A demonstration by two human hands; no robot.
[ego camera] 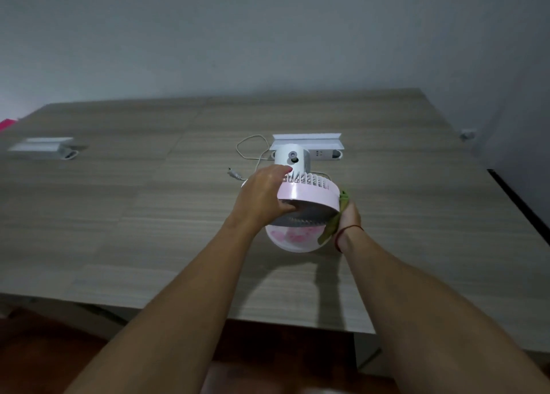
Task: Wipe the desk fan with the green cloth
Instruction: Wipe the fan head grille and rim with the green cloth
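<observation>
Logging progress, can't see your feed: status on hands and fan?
Left hand gripping round pink-and-white plastic desk fan. Right hand pressing crumpled green cloth against its right rim. White cable loose behind, not obstructing.

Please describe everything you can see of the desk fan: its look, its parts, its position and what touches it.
The desk fan looks like plastic, with a pink ring around the head, a white ribbed back and a white motor housing behind. Its round base shows a pink pattern. It is above the wooden desk, tipped, the grille facing down towards the person. The left hand grips its left rim; the right hand presses the green cloth against its right side. A thin white cable lies behind it.
</observation>
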